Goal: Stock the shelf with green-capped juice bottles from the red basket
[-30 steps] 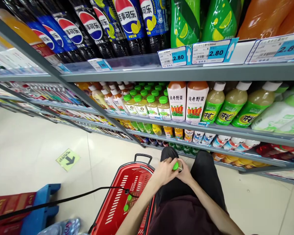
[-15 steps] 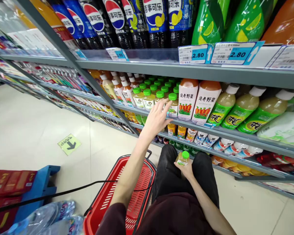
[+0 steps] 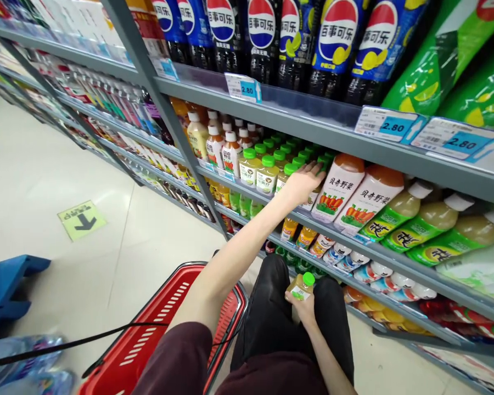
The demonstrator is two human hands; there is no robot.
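My left hand reaches into the middle shelf, over the front row of small juice bottles with green caps. Its fingers stretch forward among the caps, just left of a carrot juice bottle; the palm hides the bottle beneath, and no grip on one shows. Low between my knees, my right hand is wrapped round one small green-capped juice bottle, which leans slightly.
A red shopping basket stands on the floor at my left, with a black cord crossing it. Cola bottles fill the shelf above. A blue pallet and shrink-wrapped water bottles lie farther left.
My left hand has moved right and deeper into the shelf, over the green caps. My right hand still holds its bottle, now turned slightly. The view has shifted and tilted.
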